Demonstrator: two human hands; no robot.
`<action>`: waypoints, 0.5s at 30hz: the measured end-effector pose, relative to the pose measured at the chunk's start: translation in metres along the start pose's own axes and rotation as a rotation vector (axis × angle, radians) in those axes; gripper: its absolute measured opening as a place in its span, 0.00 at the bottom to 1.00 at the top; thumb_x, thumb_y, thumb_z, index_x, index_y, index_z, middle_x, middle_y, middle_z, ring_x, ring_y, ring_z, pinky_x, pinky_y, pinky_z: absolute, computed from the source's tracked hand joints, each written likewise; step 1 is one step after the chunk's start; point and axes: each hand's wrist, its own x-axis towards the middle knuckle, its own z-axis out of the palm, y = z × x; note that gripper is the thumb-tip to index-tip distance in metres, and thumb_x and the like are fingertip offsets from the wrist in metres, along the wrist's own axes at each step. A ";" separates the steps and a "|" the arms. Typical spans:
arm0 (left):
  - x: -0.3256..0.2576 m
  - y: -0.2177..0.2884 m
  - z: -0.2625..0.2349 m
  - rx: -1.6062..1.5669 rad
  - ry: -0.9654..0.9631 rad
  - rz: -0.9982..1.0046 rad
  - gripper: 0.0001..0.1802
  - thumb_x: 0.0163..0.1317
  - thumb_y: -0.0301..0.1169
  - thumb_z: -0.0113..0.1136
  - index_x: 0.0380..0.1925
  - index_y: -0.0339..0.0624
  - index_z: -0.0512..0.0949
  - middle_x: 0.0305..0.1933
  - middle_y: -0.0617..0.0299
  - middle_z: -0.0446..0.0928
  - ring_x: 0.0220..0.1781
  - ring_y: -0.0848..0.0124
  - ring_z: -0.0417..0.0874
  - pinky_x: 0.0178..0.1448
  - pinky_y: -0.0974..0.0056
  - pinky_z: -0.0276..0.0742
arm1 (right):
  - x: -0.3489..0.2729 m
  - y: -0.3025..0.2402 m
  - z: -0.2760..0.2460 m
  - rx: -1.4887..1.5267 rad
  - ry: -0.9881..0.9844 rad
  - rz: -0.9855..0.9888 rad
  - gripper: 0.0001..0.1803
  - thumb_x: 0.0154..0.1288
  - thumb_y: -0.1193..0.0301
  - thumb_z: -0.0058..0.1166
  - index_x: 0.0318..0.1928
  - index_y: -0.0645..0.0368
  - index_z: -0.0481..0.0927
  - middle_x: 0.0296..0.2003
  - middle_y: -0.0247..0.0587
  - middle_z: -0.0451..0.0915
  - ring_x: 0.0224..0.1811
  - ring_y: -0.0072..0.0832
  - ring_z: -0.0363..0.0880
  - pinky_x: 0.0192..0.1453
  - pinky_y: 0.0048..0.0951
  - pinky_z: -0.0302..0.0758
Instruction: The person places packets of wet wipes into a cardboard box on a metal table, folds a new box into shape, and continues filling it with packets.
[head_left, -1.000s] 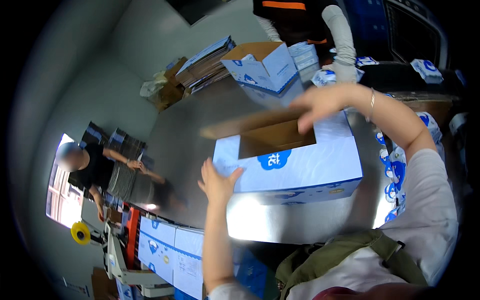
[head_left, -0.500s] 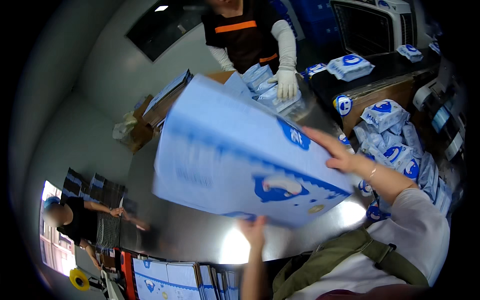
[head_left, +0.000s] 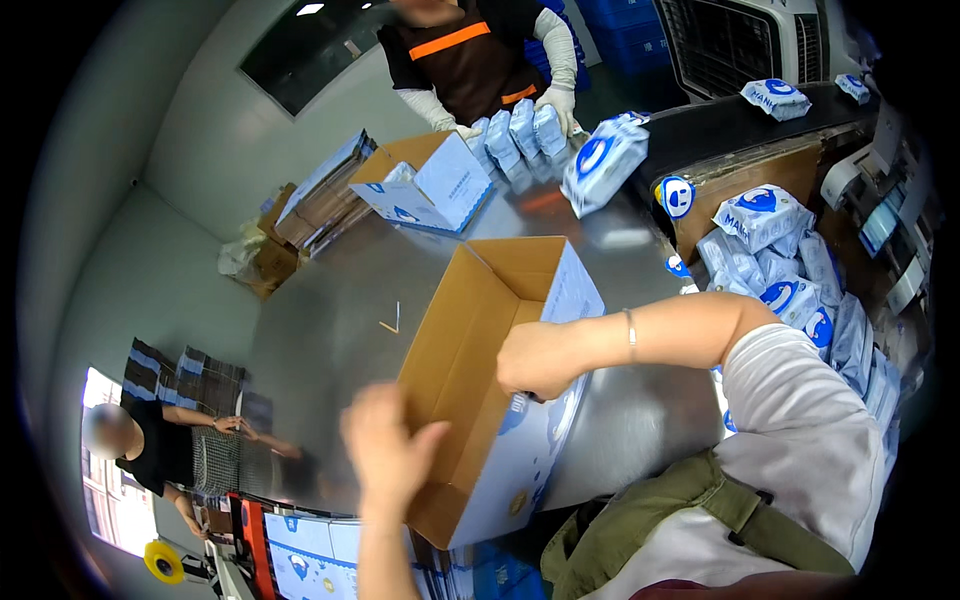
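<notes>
1 box (head_left: 455, 340), already opened, is seen over table (head_left: 330, 340); no contents seen, work left can't be told. L hand (head_left: 385, 440) is spread, blurred, apparently unclasped; R hand (head_left: 545, 360) is curled at rt wall, grip unclear.

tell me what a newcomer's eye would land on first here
Probably the big open box, brown inside, mid-picture on the metal table, with the person's right hand at its right edge. Next, perhaps the heap of packs on the right. At the top, a co-worker in an orange-striped apron stands by a row of packs.
</notes>
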 end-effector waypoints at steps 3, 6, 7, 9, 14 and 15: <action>-0.071 -0.105 0.031 0.036 -0.347 -0.714 0.24 0.51 0.38 0.69 0.43 0.30 0.79 0.41 0.39 0.81 0.46 0.51 0.81 0.54 0.54 0.74 | 0.010 0.004 0.038 0.024 0.025 -0.060 0.16 0.47 0.68 0.59 0.40 0.52 0.81 0.46 0.38 0.80 0.52 0.37 0.77 0.48 0.41 0.75; -0.085 -0.137 0.057 -0.350 -0.178 -0.786 0.16 0.55 0.32 0.66 0.34 0.25 0.81 0.30 0.39 0.81 0.34 0.54 0.85 0.41 0.58 0.76 | 0.020 0.039 0.155 0.008 0.964 -0.209 0.24 0.49 0.67 0.58 0.52 0.51 0.79 0.53 0.38 0.78 0.59 0.39 0.73 0.58 0.42 0.73; -0.091 -0.145 0.065 -0.382 -0.130 -0.803 0.15 0.55 0.31 0.66 0.33 0.25 0.81 0.31 0.39 0.82 0.34 0.55 0.85 0.41 0.58 0.76 | 0.025 0.039 0.176 -0.168 0.893 -0.084 0.37 0.48 0.66 0.60 0.64 0.52 0.70 0.64 0.45 0.67 0.69 0.43 0.61 0.69 0.49 0.62; -0.091 -0.149 0.072 -0.337 -0.068 -0.826 0.11 0.54 0.26 0.65 0.33 0.26 0.81 0.31 0.41 0.82 0.33 0.57 0.85 0.41 0.58 0.77 | 0.040 0.025 0.190 0.080 0.741 0.053 0.43 0.48 0.68 0.60 0.69 0.50 0.61 0.69 0.48 0.58 0.73 0.44 0.51 0.73 0.52 0.52; -0.071 -0.142 0.070 -0.324 -0.034 -0.858 0.10 0.55 0.25 0.64 0.35 0.29 0.81 0.32 0.43 0.83 0.35 0.54 0.84 0.42 0.58 0.76 | 0.059 0.123 0.152 0.168 0.578 -0.033 0.49 0.41 0.74 0.62 0.69 0.53 0.60 0.71 0.55 0.52 0.76 0.47 0.42 0.77 0.51 0.44; -0.075 -0.145 0.072 -0.296 -0.017 -0.864 0.10 0.55 0.25 0.64 0.34 0.29 0.81 0.32 0.43 0.82 0.35 0.54 0.84 0.43 0.58 0.76 | 0.047 0.156 0.125 0.162 0.659 0.094 0.45 0.40 0.77 0.60 0.66 0.54 0.65 0.69 0.56 0.55 0.74 0.49 0.48 0.76 0.50 0.47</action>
